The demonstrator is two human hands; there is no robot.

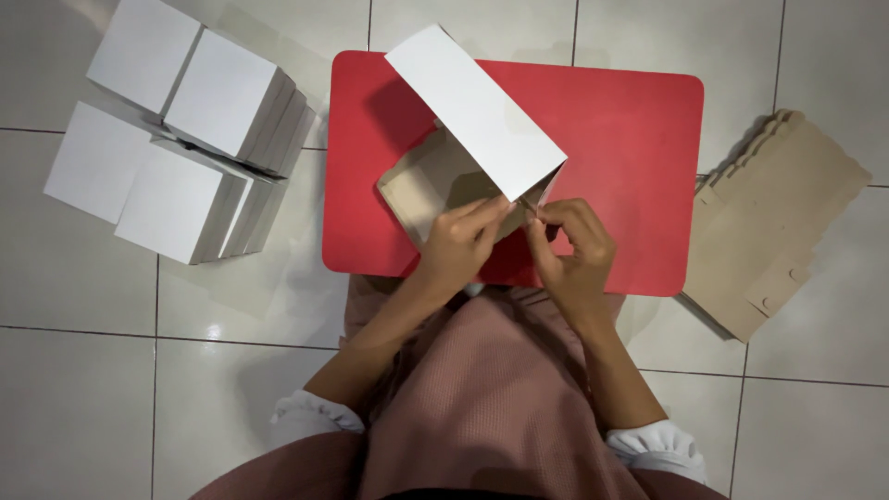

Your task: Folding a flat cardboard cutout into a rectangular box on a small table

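A half-folded cardboard box [468,139], white outside and brown inside, lies on a red tray [630,157] in front of me. One long white panel stands up toward the far left. My left hand [460,245] presses on the box's near corner, fingers on the brown inside. My right hand [574,250] pinches a flap at the same corner, right beside the left fingertips. Both hands touch the box.
Several folded white boxes [176,139] are stacked on the tiled floor at the left. A pile of flat brown cardboard blanks [769,222] lies on the floor at the right. My lap in a pink skirt [491,398] fills the near edge.
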